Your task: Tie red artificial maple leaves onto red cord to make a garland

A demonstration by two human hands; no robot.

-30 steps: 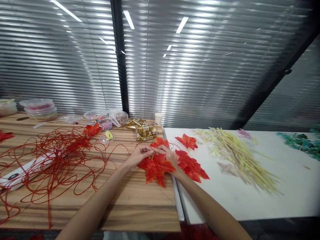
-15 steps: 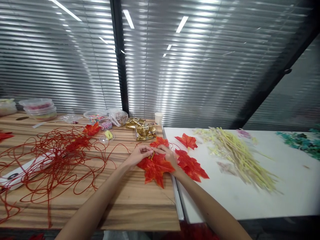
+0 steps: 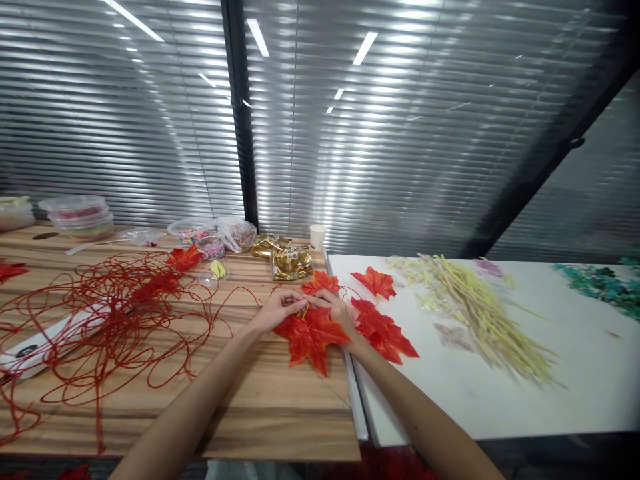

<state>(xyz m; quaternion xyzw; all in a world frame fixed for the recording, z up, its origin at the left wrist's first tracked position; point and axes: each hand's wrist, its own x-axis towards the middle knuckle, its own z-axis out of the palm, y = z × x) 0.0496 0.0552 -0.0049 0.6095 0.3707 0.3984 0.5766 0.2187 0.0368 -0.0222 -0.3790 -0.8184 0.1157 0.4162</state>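
Near the right edge of the wooden table, my left hand [image 3: 281, 309] pinches the yellow stem of a red maple leaf [image 3: 315, 339]. My right hand [image 3: 336, 311] meets it from the other side, its fingers bent over the top of the leaf; what those fingertips hold is too small to tell. The leaf hangs below both hands, tips toward me. Another red leaf [image 3: 321, 283] lies just behind my hands. A thin red cord [image 3: 240, 289] runs from the left toward them. More red leaves [image 3: 383, 331] lie right of my right hand on the white table.
A tangle of red cord [image 3: 115, 320] covers a white device [image 3: 55, 343] at left. Gold packets [image 3: 291, 262], a paper cup [image 3: 317, 237] and plastic tubs [image 3: 80, 217] stand at the back. Yellow stems [image 3: 490, 320] lie on the white table [image 3: 565, 400], with green pieces [image 3: 600, 287] farther right.
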